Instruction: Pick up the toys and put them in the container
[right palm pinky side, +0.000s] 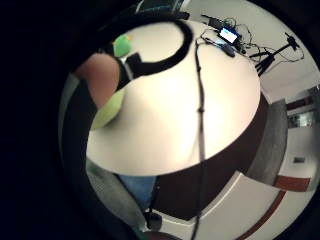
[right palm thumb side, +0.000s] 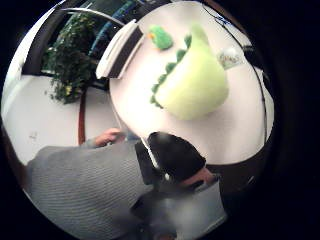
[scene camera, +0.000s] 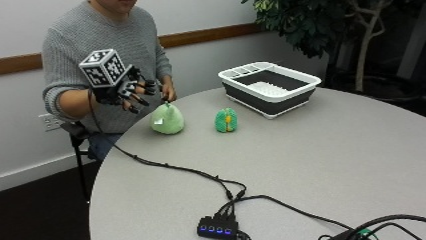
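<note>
plant (scene camera: 319, 25): top cut off | pale green toy (right palm pinky side: 107, 110): mostly hidden behind finger

A: Can any text, label, brand or number be read here?

B: No, nothing legible is seen. A white tag (scene camera: 158, 120) is attached to the light green plush toy (scene camera: 167, 120), just below and beside the gloved right hand (scene camera: 130, 90), but no print can be made out on it.

A: And the lit screen (right palm pinky side: 228, 34) across the table (scene camera: 319, 165) from the hand?

B: Only a bright patch is shown; no characters can be read.
</note>
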